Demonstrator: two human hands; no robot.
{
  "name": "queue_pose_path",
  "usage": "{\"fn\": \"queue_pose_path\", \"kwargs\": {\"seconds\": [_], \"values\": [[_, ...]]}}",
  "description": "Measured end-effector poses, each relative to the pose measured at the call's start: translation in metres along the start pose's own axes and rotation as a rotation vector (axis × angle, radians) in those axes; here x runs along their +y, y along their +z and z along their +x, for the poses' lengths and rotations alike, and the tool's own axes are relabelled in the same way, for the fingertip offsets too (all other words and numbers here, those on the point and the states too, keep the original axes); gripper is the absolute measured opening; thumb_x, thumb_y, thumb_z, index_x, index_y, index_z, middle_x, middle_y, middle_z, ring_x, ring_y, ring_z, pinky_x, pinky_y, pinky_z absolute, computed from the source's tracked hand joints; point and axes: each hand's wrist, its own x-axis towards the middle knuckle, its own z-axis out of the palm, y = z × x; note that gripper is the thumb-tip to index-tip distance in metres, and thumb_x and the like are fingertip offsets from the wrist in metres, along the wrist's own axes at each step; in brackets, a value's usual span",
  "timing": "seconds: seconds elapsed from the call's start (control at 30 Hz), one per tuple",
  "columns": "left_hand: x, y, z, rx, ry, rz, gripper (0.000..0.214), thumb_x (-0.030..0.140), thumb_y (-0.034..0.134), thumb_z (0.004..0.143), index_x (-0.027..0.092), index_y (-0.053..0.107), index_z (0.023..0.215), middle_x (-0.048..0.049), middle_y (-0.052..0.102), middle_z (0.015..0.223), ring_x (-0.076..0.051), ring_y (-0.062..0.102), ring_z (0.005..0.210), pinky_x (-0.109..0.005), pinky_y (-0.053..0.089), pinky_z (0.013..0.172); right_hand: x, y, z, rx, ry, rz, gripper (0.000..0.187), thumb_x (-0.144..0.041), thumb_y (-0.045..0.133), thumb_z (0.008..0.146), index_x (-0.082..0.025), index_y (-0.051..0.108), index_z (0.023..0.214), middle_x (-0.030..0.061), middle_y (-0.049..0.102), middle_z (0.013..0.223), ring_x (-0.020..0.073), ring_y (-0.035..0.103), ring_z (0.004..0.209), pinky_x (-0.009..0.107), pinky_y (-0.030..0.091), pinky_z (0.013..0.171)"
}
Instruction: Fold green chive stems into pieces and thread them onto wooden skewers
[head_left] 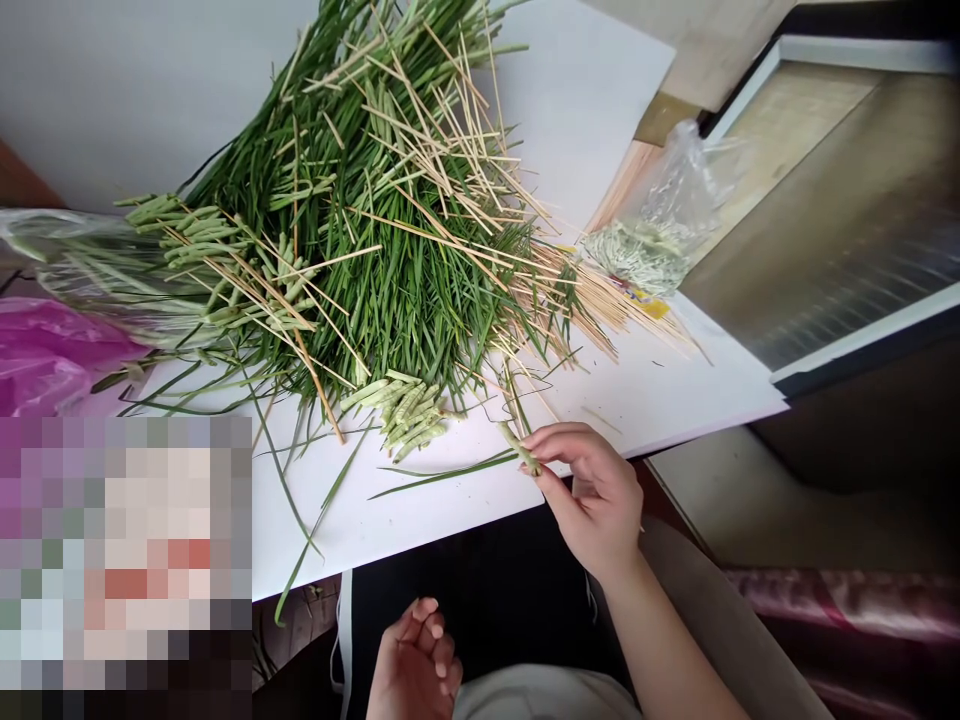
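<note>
My right hand (pixel 592 495) pinches the pale end of a green chive stalk (pixel 450 472) at the front edge of the white table (pixel 660 390); the stalk lies flat toward the left. My left hand (pixel 416 665) rests low below the table edge, fingers curled in, with nothing visible in it. A big heap of green chives (pixel 367 230) mixed with thin bamboo skewers (pixel 465 150) covers the middle of the table. A small pile of skewered chive rolls (pixel 409 408) lies just left of my right hand.
A row of chive rolls on skewers (pixel 225 265) lies at the left of the heap. A pink plastic bag (pixel 45 350) is at the far left. A clear plastic bag of trimmings (pixel 660 230) sits at the table's right edge beside a wooden unit (pixel 840 200).
</note>
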Motion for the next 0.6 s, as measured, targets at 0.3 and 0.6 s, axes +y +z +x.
{"fn": "queue_pose_path", "kwargs": {"seconds": [0.3, 0.6], "values": [[-0.0008, -0.0002, 0.0011, 0.014, 0.004, 0.008, 0.019, 0.027, 0.078, 0.071, 0.014, 0.069, 0.081, 0.0014, 0.059, 0.065, -0.006, 0.042, 0.043, -0.017, 0.028, 0.041, -0.0015, 0.0017, -0.0013, 0.009, 0.053, 0.005, 0.027, -0.002, 0.066, 0.093, -0.026, 0.067, 0.106, 0.0023, 0.071, 0.1, 0.0191, 0.068, 0.096, 0.031, 0.056, 0.078], [-0.0004, -0.0003, 0.0015, 0.013, -0.004, 0.004, 0.018, 0.027, 0.078, 0.071, 0.014, 0.07, 0.08, 0.0009, 0.059, 0.065, -0.006, 0.041, 0.043, -0.017, 0.029, 0.04, -0.0005, 0.0056, -0.0048, 0.053, 0.184, 0.014, 0.017, -0.011, 0.07, 0.092, -0.025, 0.066, 0.102, 0.0011, 0.071, 0.096, 0.0167, 0.068, 0.08, 0.03, 0.059, 0.074]]}}
